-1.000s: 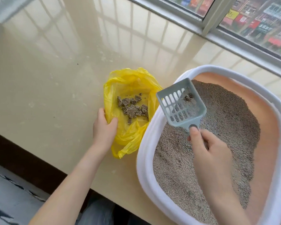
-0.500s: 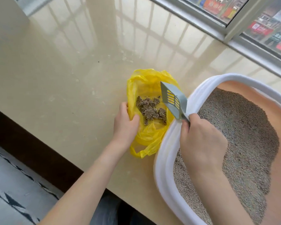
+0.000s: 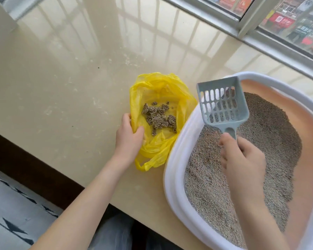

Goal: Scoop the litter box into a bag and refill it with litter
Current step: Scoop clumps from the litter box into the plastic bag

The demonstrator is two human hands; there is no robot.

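Observation:
A yellow plastic bag (image 3: 182,98) lies open on the beige ledge, with grey litter clumps (image 3: 159,117) inside it. My left hand (image 3: 128,139) grips the bag's near left edge and holds it open. To its right stands a litter box with a white rim (image 3: 175,170) and peach inner wall, filled with grey litter (image 3: 271,141). My right hand (image 3: 242,163) holds the handle of a grey-blue slotted scoop (image 3: 222,103), which is level above the box's left rim and looks empty.
The beige stone ledge (image 3: 70,78) stretches left and back from the bag. A window frame (image 3: 249,27) runs along the far right. The ledge's dark front edge (image 3: 25,166) drops to a patterned floor at lower left.
One second ago the scoop held a small clump over the box; it then tipped over the bag. Now it is back level above the box's left rim, empty.

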